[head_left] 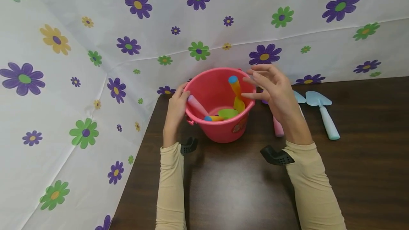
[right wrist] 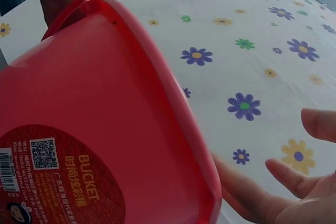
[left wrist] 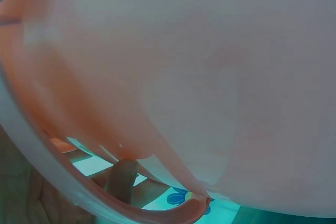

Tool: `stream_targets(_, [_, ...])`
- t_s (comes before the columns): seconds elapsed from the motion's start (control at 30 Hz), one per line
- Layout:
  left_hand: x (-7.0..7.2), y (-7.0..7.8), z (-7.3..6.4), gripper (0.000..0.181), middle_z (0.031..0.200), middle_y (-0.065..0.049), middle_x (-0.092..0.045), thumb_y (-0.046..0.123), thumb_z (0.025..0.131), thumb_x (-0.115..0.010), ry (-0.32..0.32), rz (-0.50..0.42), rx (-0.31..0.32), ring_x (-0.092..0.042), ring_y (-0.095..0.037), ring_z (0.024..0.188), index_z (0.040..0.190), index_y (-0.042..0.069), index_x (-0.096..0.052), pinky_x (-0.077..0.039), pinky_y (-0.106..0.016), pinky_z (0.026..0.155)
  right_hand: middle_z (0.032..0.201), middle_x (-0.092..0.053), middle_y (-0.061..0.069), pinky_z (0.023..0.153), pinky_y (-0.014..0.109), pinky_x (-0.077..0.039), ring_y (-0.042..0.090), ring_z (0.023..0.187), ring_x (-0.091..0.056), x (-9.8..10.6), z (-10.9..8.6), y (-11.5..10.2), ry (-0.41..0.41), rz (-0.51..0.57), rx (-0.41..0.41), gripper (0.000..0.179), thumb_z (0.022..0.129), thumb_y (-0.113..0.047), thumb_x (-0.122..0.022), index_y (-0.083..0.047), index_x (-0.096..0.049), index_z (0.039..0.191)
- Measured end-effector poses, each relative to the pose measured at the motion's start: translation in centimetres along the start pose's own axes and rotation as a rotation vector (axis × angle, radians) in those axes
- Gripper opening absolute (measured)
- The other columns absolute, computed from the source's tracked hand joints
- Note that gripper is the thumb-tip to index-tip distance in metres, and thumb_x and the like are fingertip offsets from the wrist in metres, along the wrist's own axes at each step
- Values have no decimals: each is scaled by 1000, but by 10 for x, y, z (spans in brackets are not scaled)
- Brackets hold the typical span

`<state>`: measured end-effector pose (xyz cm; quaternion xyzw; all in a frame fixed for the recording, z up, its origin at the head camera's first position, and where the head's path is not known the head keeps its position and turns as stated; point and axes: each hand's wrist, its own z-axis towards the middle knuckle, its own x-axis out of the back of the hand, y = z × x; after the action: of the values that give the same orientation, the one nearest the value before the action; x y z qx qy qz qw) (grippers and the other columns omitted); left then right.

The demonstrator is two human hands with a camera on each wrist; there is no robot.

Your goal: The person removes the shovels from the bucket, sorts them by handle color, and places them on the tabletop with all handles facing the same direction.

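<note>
A pink bucket [head_left: 220, 130] stands on the dark table with several toy garden tools in it. Inside are a yellow tool with a blue-tipped orange handle [head_left: 235, 87], a pale purple handle [head_left: 198, 105] leaning on the left wall, and a green scoop head [head_left: 228, 113]. My left hand [head_left: 175, 109] grips the bucket's left rim; in the left wrist view its fingers [left wrist: 122, 179] show partly behind the rim. Beside the right rim my right hand [head_left: 276, 89] hovers, fingers spread and nothing held. The right wrist view shows its fingers beside the rim, near the labelled bucket wall [right wrist: 121, 93].
Right of the bucket lie a light blue trowel [head_left: 326, 120], a second light blue blade [head_left: 299, 97] and a pink handle [head_left: 278, 127], the latter two partly hidden by my right arm. A flower-patterned white sheet [head_left: 159, 20] borders the table behind and at left.
</note>
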<state>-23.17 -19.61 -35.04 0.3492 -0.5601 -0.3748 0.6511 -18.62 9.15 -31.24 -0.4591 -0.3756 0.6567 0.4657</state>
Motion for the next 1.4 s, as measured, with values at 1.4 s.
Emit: stream_targets(1.4, [-2,-3,4,47,139,-11,-63,30,105,-46,16,-4,-7,-65,-30,111,149,16,-55,-59,-45,92,158,-43,15,95,51,-56,34,142,-48,-60,24,20,-275,-503,-100,65,100,-23,-67,-5,-40,156])
